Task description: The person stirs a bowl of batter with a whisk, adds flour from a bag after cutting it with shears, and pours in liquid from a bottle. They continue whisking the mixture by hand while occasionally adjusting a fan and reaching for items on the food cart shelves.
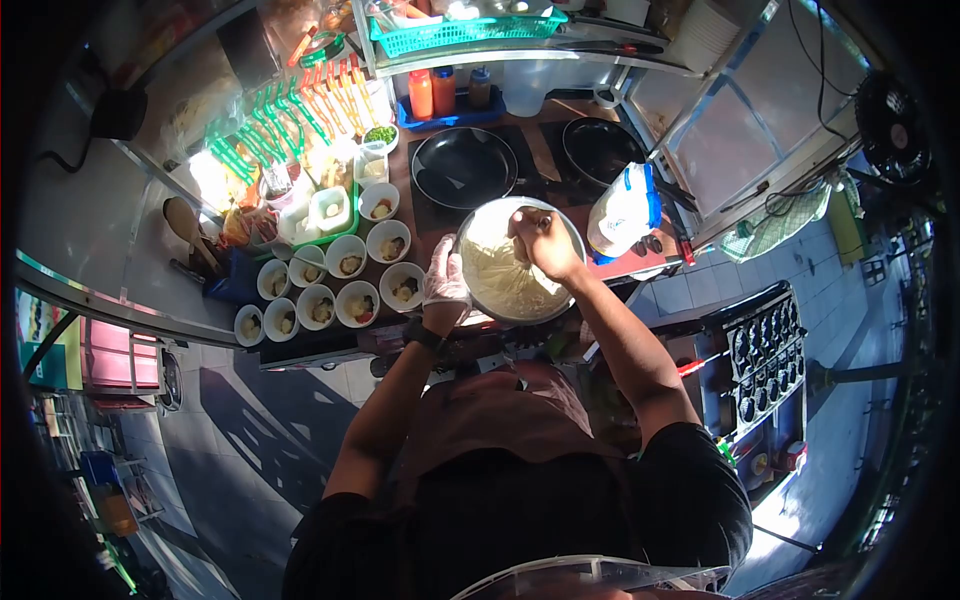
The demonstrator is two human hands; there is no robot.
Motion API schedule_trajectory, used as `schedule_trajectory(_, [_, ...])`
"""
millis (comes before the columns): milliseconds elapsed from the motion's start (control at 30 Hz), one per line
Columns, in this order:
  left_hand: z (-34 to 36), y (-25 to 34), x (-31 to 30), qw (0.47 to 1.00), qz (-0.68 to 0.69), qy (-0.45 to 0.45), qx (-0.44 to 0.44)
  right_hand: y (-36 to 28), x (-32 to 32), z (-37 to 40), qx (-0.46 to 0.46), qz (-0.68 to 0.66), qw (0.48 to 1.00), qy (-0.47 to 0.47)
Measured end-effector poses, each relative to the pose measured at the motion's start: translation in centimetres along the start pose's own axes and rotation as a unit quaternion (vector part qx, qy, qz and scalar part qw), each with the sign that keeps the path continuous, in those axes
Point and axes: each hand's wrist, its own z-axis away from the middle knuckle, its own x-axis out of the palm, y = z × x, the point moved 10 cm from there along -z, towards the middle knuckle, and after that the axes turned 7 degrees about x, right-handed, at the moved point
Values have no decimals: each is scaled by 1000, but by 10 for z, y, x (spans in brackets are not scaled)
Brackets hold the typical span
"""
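A large metal mixing bowl (522,319) with pale, floury batter (488,262) in it is at the counter's front edge. My left hand (446,282), in a clear glove, is closed against the bowl's left rim. Over the bowl, my right hand (546,246) is wrapped round the handle of a whisk (517,252), whose wires reach down into the batter. Close to the bowl's right side leans a white bag with a blue edge (622,212). Several white bowls (357,302) holding small portions of ingredients stand in rows left of my left hand.
Behind the bowl are two black frying pans (464,168) (602,152). Sauce bottles (445,93) stand in a blue tray, below a green basket (468,35) on a shelf. Green and orange tongs (290,112) hang at the back left. A black moulded pan (768,358) is at the right.
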Motion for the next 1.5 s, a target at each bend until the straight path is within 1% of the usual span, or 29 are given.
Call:
schedule_trajectory(33, [2,2,1,1000,2,-4,1,-6,-22,-13,-1,-73,997,33])
schedule_trajectory(100, [-4,0,3,997,-71,-20,-19,-36,-54,-25,-60,-92,988,112])
schedule_trajectory(133, [-5,14,0,998,-63,-6,30,-39,-55,-27,-76,-119,982,124])
schedule_trajectory(200, [-1,4,7,998,-35,-42,15,-38,-41,-24,-96,-138,974,153])
schedule_trajectory(233, [-5,11,7,993,-41,-85,-75,-11,-25,-25,-64,-102,984,133])
schedule_trajectory(267, [-6,31,4,998,-25,-62,17,3,-8,-25,-131,11,984,118])
schedule_trajectory(300, [-5,15,10,992,-46,-105,-56,10,-4,-15,-100,28,988,113])
schedule_trajectory(333, [0,9,11,991,-1,-115,-67,7,-1,-10,-16,17,998,56])
schedule_trajectory(367, [3,0,15,988,39,-121,-85,6,-2,-8,21,5,1000,17])
schedule_trajectory(400, [-2,14,13,993,3,-107,-56,5,-7,-10,30,9,999,7])
schedule_trajectory(433, [-4,27,8,995,-36,-90,-29,-9,-14,-7,-14,69,997,42])
schedule_trajectory(467, [-4,31,8,995,-35,-89,-20,-12,-17,-5,-10,78,996,51])
schedule_trajectory(500, [1,-12,14,996,-13,-83,-10,-15,-18,-3,-8,88,994,59])
schedule_trajectory(567, [-3,18,10,993,-25,-118,12,-25,-14,12,-30,81,993,76])
schedule_trajectory(600, [-3,-2,10,990,-44,-135,-27,-20,-10,5,-144,108,978,104])
schedule_trajectory(633, [-5,-20,14,984,-63,-151,-65,-23,-6,13,-116,126,982,79])
schedule_trajectory(667, [-7,-1,13,982,-71,-167,-56,-26,-2,18,-153,109,980,69])
schedule_trajectory(767, [-24,11,7,966,-194,-169,22,-18,-1,25,-164,73,982,56])
schedule_trajectory(800, [-35,34,1,951,-258,-149,83,-16,-2,29,-165,71,982,51])
schedule_trajectory(833, [-51,45,0,943,-291,-145,67,-17,-3,33,-166,70,983,46])
schedule_trajectory(900, [-91,104,1,963,-229,-107,97,-11,-4,36,-168,87,981,39])
schedule_trajectory(967, [-118,227,15,968,-167,-79,170,-17,-9,44,-165,80,983,16])
schedule_trajectory(1033, [-146,314,43,950,-97,-81,284,-16,-12,43,-165,73,984,4])
schedule_trajectory(1100, [-172,370,90,951,113,-190,217,-11,-9,44,-159,68,985,-12])
schedule_trajectory(1167, [-190,450,137,894,263,-249,263,-13,-6,45,-172,53,983,-39])
schedule_trajectory(1233, [-209,503,188,851,379,-286,225,-14,-2,46,-182,75,979,-62])
schedule_trajectory(1333, [-237,548,251,844,408,-286,198,-16,0,50,-207,59,973,-88])
schedule_trajectory(1433, [-250,557,285,864,409,-240,168,-13,-2,51,-183,47,976,-104])
schedule_trajectory(1500, [-255,553,306,865,407,-259,135,-1,1,41,-201,32,973,-111])
